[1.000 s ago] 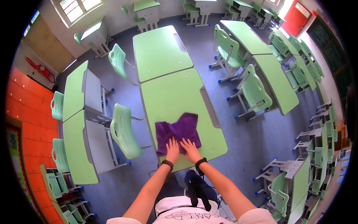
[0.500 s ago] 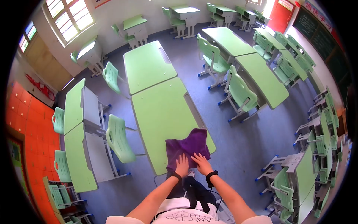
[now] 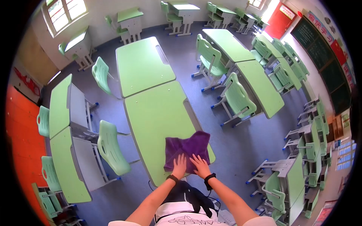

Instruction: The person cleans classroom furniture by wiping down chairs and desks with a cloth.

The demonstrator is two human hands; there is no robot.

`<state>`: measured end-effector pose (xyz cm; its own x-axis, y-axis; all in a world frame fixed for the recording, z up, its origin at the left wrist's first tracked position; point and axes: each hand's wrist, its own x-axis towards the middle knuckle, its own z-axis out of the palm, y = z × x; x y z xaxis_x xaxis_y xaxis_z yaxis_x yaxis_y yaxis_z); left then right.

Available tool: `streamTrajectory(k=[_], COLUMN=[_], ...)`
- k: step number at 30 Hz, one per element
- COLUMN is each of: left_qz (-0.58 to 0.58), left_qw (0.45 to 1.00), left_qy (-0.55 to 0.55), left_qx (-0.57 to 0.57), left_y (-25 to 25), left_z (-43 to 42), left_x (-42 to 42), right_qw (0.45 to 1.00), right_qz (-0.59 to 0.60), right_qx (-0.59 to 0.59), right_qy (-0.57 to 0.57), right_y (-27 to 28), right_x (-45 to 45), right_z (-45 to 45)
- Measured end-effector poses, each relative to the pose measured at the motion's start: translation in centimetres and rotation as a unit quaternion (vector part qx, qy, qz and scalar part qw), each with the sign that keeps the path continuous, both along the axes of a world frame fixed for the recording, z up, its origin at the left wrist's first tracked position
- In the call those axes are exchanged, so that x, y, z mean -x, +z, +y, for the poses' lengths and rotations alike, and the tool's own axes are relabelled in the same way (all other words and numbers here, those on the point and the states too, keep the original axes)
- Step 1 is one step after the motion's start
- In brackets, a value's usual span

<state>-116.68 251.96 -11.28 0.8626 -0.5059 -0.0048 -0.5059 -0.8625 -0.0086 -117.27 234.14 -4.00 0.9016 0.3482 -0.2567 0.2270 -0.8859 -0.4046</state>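
A purple cloth [image 3: 187, 146] lies spread and slightly rumpled on the near end of a green desk [image 3: 154, 116]. Flat on the lower left part of the cloth rests my left hand [image 3: 180, 165], its fingers stretched out. My right hand [image 3: 200, 165] presses on the lower right part beside it, fingers spread and pointing up and to the left. The hands are close together but apart. Each wrist wears a dark band.
Another green desk [image 3: 141, 66] adjoins the far edge. Two green chairs [image 3: 110, 147] [image 3: 101, 75] stand left of the desks. More desks [image 3: 260, 86] and chairs line the right side, with a chalkboard [image 3: 324, 60] beyond. Orange cabinets [image 3: 22, 139] are at far left.
Over the last second, the cloth and both hands have shifted right across the desk near its front edge. The view has also moved. Both hands stay flat on the cloth.
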Motion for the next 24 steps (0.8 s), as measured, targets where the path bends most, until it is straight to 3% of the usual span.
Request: streamTrajectory(k=[9,18,21,24], left_qz=[0.123,0.046,0.112,0.120], left_qw=[0.992,0.999,0.994,0.993], left_qy=[0.001,-0.012,0.001,0.020], left_qx=[0.036,-0.025,-0.008,-0.004], left_y=[0.4,0.6,1.7,0.4], left_z=[0.1,-0.3,-1.1,-2.4], left_x=[-3.2,-2.1,-0.5,1.5], right_qw=[0.999,0.999,0.996,0.997], right_qz=[0.011,-0.045,-0.086,-0.047], right_qx=[0.005,-0.007,-0.018,-0.059], right_qy=[-0.048,-0.026,-0.016,-0.007], right_y=[-0.7,-0.9,-2.9,-2.8], right_x=[-3.5,-1.6,-0.4,1.1], right_z=[1.8,0.8,0.0,-1.3])
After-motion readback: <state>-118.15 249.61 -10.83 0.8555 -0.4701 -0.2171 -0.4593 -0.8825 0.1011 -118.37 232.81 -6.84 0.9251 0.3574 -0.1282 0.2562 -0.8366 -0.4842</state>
